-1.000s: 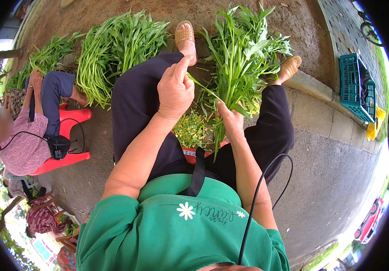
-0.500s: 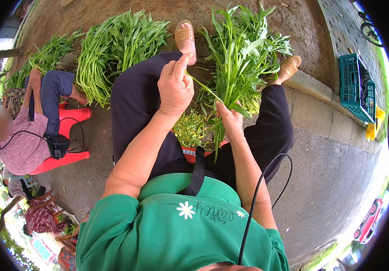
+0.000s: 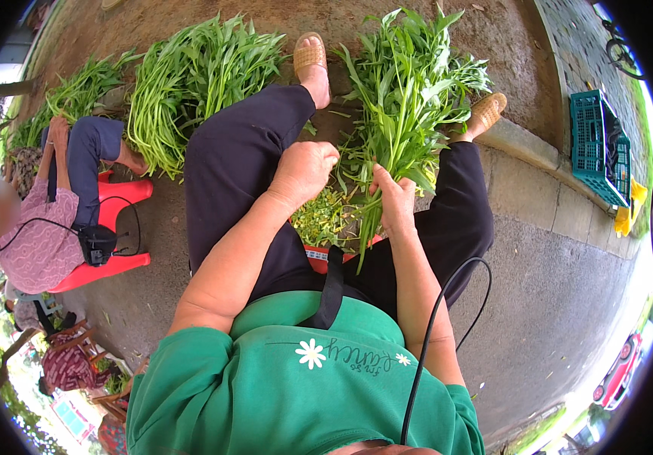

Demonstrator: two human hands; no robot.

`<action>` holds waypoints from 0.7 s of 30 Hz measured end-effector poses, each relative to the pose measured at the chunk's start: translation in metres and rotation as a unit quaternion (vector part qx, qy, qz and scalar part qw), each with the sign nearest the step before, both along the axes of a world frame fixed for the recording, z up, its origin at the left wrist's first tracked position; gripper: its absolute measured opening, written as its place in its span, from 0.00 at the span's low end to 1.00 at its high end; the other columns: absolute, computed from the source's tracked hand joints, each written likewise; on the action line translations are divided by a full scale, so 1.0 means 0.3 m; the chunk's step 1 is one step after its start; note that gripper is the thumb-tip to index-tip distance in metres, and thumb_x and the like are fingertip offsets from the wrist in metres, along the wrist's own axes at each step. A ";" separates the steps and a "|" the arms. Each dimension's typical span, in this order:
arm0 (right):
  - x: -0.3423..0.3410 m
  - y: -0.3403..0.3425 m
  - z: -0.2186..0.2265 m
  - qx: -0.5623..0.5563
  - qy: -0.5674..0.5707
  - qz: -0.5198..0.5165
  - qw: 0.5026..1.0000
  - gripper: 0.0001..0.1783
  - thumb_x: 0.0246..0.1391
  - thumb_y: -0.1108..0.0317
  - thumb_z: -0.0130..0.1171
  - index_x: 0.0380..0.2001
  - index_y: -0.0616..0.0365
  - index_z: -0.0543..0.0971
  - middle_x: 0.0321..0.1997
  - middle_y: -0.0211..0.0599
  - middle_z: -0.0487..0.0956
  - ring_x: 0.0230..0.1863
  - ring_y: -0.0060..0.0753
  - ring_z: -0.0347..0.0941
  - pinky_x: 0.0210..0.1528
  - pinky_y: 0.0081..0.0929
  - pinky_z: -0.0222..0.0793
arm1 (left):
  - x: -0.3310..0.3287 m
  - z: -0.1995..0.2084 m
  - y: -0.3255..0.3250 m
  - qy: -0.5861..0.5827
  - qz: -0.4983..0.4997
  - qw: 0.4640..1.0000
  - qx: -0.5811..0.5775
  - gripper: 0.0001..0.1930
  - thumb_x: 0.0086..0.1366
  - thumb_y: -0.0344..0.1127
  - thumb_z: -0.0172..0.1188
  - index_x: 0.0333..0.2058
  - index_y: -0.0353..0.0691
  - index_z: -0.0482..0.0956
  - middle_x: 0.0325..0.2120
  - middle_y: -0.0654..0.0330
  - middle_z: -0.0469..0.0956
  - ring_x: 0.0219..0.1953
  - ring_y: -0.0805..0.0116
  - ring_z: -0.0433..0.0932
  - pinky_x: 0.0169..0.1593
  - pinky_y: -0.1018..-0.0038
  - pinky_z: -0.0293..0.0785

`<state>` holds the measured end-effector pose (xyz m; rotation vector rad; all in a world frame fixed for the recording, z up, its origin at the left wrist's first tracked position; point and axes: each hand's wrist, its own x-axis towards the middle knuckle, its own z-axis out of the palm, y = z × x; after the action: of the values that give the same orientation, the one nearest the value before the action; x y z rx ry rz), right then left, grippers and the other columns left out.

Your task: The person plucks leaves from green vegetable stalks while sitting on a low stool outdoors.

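My right hand (image 3: 394, 201) is closed around the stems of a bunch of water spinach (image 3: 396, 140), a leafy green with long stems. The leaves spread away from me, while some stem ends and leaves hang below the hand toward my lap. Left of the bunch, my left hand (image 3: 307, 173) is held above my knee with its fingers curled shut. What lies inside those fingers, if anything, is hidden. Beneath both hands lies a heap of yellowish-green trimmings (image 3: 322, 218), partly covered by my left wrist.
A big pile of water spinach (image 3: 197, 91) lies on the ground to the left, with a smaller pile (image 3: 76, 95) beyond. One seated person (image 3: 38, 235) is at the left on a red stool (image 3: 125, 199). At right stand a teal crate (image 3: 590, 144) and a yellow bag (image 3: 631, 208). A black cable (image 3: 440, 303) loops past my right arm.
My left hand has come down toward me from its raised spot. The thin stem stretched between my hands no longer shows. A small green scrap now appears near my left foot.
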<state>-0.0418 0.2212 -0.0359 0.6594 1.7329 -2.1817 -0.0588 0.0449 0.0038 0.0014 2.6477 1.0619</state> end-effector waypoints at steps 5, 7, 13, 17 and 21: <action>-0.001 -0.005 0.007 -0.015 0.005 -0.008 1.000 0.07 0.52 0.68 0.56 0.26 0.62 0.77 0.16 0.26 0.71 0.15 0.16 0.63 0.18 0.16 0.56 | 0.021 -0.008 0.009 -0.015 -0.061 0.995 -0.083 0.11 0.56 0.30 0.52 0.37 0.40 0.79 0.29 0.50 0.79 0.34 0.52 0.77 0.42 0.65 0.73; -0.001 0.006 -0.008 -0.019 -0.001 0.004 1.000 0.06 0.52 0.69 0.57 0.30 0.61 0.76 0.19 0.26 0.72 0.17 0.18 0.65 0.21 0.18 0.59 | 0.021 0.006 0.011 -0.036 -0.082 0.993 -0.079 0.12 0.55 0.28 0.52 0.39 0.40 0.79 0.30 0.50 0.79 0.35 0.53 0.78 0.42 0.66 0.73; -0.001 0.016 -0.025 -0.012 -0.014 0.019 1.000 0.05 0.51 0.69 0.57 0.26 0.60 0.75 0.18 0.27 0.72 0.17 0.19 0.66 0.20 0.18 0.59 | 0.030 0.010 0.010 -0.059 -0.078 0.995 -0.004 0.17 0.52 0.21 0.52 0.42 0.39 0.77 0.30 0.51 0.80 0.34 0.56 0.79 0.42 0.68 0.74; -0.001 0.012 -0.019 -0.019 0.000 0.011 1.000 0.07 0.51 0.68 0.58 0.24 0.59 0.74 0.17 0.27 0.72 0.17 0.18 0.66 0.20 0.18 0.59 | 0.022 0.012 0.009 -0.065 -0.073 0.995 -0.012 0.17 0.52 0.22 0.55 0.42 0.39 0.77 0.28 0.51 0.80 0.31 0.58 0.79 0.41 0.69 0.74; -0.001 0.012 -0.023 -0.017 -0.013 0.010 1.000 0.08 0.50 0.68 0.58 0.22 0.59 0.74 0.17 0.26 0.72 0.17 0.18 0.65 0.19 0.18 0.58 | 0.015 0.035 0.020 -0.056 -0.064 0.996 -0.041 0.17 0.52 0.27 0.60 0.43 0.39 0.77 0.26 0.53 0.80 0.28 0.61 0.79 0.38 0.72 0.74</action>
<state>-0.0419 0.2249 -0.0428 0.6559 1.6777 -2.1757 -0.0542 0.0510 0.0142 0.0912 2.5505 0.8865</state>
